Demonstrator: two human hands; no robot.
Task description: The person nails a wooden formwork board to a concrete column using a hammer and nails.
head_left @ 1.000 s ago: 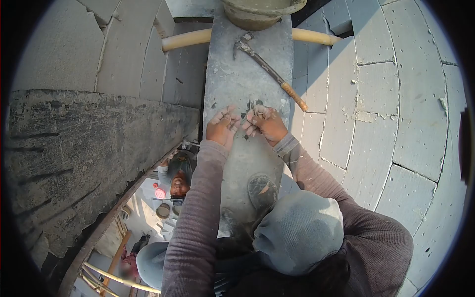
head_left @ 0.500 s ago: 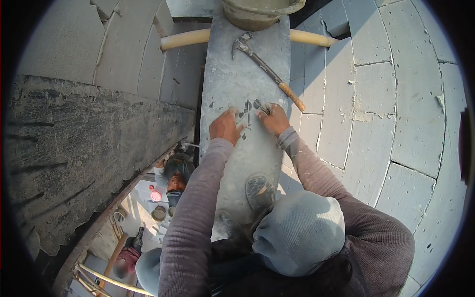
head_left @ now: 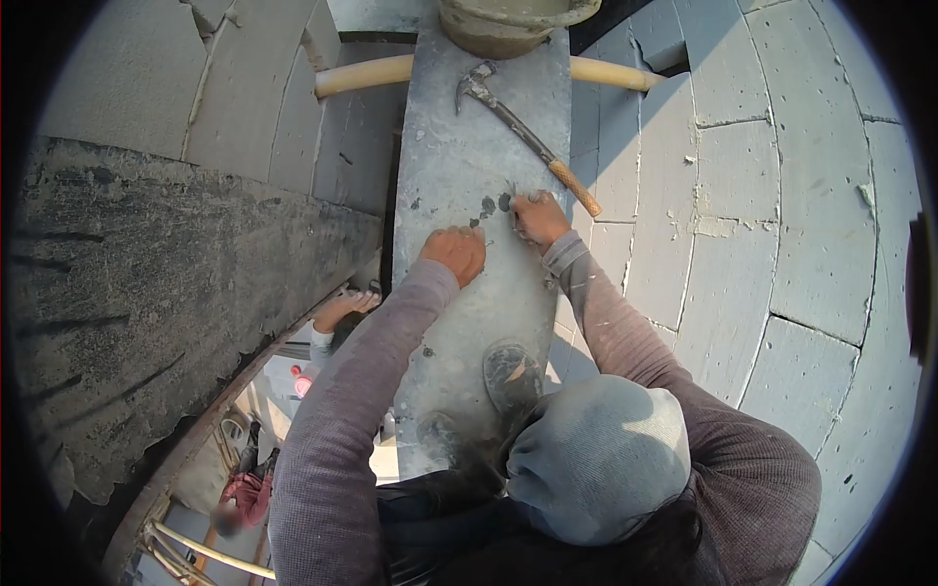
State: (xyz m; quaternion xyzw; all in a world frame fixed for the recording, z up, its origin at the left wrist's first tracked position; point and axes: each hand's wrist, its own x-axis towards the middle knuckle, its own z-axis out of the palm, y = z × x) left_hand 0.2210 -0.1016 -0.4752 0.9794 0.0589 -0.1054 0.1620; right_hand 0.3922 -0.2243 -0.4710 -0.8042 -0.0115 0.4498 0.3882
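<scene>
My left hand (head_left: 456,253) is closed in a fist low over the grey plank (head_left: 454,146); what it holds, if anything, is hidden. To its right, my right hand (head_left: 539,218) has its fingers pinched together. Thin nails (head_left: 511,188) barely show at its fingertips. Dark blotches mark the plank between the hands. Just beyond my right hand lies a claw hammer (head_left: 528,135), its wooden grip reaching over the plank's right edge.
A mortar-crusted bucket (head_left: 498,34) stands at the plank's far end. A pale pole (head_left: 366,75) crosses beneath. Block walls (head_left: 723,244) rise to the right. Below left, a co-worker's hand (head_left: 344,307) is near the dark board (head_left: 176,273); another person (head_left: 246,496) is farther down.
The long nail lying between my hands is gone from the plank. My left hand has closed and drawn back slightly. The co-worker below has moved mostly behind my left arm.
</scene>
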